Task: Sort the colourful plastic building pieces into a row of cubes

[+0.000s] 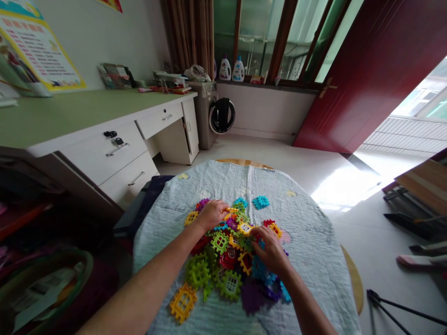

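A heap of colourful plastic interlocking blocks, several with window grids, lies on the cloth-covered table (pixel 314 237). My left hand (pixel 213 215) is at the far left of the heap, its fingers closed on the edge of an orange interlocking block (pixel 231 210). On the heap's right side rests my right hand (pixel 270 246), thumb and fingers apart over red and blue pieces. Its fingertips are next to a yellow window block (pixel 245 228); whatever is under the palm is hidden. Nearer me lie a green window block (pixel 231 284) and a loose orange window block (pixel 183 302).
A blue block (pixel 260 202) lies apart beyond the heap. Left of the table are a dark stool (pixel 139 209) and a green-topped desk (pixel 87 109). A washing machine (pixel 206 109) stands behind, and a red door (pixel 349 79) is at right.
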Action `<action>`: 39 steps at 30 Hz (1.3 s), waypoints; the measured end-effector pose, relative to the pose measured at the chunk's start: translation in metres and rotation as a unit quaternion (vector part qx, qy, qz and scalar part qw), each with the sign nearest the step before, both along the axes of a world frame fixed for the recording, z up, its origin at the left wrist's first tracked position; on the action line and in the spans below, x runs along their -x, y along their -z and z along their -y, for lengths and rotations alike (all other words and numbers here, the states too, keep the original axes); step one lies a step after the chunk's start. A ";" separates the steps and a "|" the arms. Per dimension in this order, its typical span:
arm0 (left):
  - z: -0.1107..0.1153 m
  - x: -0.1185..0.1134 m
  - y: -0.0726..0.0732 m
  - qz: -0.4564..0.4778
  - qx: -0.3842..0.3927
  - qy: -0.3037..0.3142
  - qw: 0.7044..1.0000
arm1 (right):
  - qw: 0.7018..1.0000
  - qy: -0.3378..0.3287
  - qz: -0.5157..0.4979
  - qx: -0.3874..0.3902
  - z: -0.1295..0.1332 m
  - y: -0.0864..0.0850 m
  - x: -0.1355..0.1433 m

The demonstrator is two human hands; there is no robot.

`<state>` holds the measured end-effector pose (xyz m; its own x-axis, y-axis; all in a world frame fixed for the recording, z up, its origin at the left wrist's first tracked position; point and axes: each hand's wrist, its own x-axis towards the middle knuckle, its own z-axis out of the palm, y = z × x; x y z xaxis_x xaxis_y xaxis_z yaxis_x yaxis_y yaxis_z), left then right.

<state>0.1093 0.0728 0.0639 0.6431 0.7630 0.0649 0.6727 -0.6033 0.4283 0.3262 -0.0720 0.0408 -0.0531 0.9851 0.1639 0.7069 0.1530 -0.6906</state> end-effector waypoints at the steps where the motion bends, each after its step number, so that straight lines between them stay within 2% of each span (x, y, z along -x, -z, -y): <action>1: 0.009 0.003 -0.006 0.050 -0.003 0.008 0.999 | 1.000 -0.017 -0.020 0.009 0.003 -0.004 -0.005; 4: 0.042 0.017 -0.023 0.148 0.010 0.046 0.988 | 0.998 -0.015 -0.059 0.033 -0.007 -0.013 -0.023; 7: 0.068 0.032 -0.032 0.130 0.038 0.058 0.989 | 0.996 0.078 -0.021 0.036 -0.045 -0.015 -0.043; 9: 0.073 0.042 -0.034 0.115 0.065 0.025 0.991 | 0.988 0.139 0.029 0.065 -0.078 -0.012 -0.053; 11: 0.068 0.052 -0.031 0.103 0.093 -0.029 0.990 | 0.970 0.186 0.094 0.128 -0.107 -0.006 -0.055; 13: 0.054 0.060 -0.024 0.080 0.087 -0.086 0.989 | 0.963 0.190 0.109 0.156 -0.127 0.001 -0.050; 17: 0.018 0.066 0.002 0.023 -0.031 -0.204 0.978 | 0.965 0.147 0.121 0.179 -0.140 0.012 -0.017; 19: 0.004 0.063 0.017 -0.010 -0.042 -0.256 0.966 | 0.968 0.119 0.127 0.181 -0.138 0.014 0.003; 20: -0.001 0.059 0.023 -0.023 -0.025 -0.263 0.964 | 0.969 0.104 0.129 0.181 -0.136 0.014 0.011; 23: -0.006 0.047 0.037 -0.022 0.033 -0.237 0.971 | 0.977 0.058 0.119 0.168 -0.126 0.010 0.028; 25: -0.003 0.040 0.039 0.021 0.057 -0.205 0.977 | 0.986 0.027 0.074 0.149 -0.117 0.004 0.033; 29: 0.013 0.037 0.025 0.139 0.079 -0.127 0.979 | 0.994 -0.054 -0.034 0.091 -0.091 -0.012 0.041; 33: 0.034 0.041 0.001 0.204 0.099 -0.060 0.972 | 0.992 -0.109 -0.048 0.031 -0.054 -0.031 0.053; 36: 0.056 0.042 -0.014 0.193 0.109 -0.027 0.975 | 0.988 -0.144 -0.049 0.024 -0.023 -0.046 0.053; 39: 0.080 0.044 -0.019 0.137 0.086 0.013 0.987 | 0.986 -0.143 -0.070 0.038 0.002 -0.056 0.034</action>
<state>0.0654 -0.0074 0.0828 0.6393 0.7612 0.1095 0.5024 -0.5212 0.6899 0.2918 -0.0735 0.0966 -0.3136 0.9426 0.1148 0.5385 0.2761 -0.7961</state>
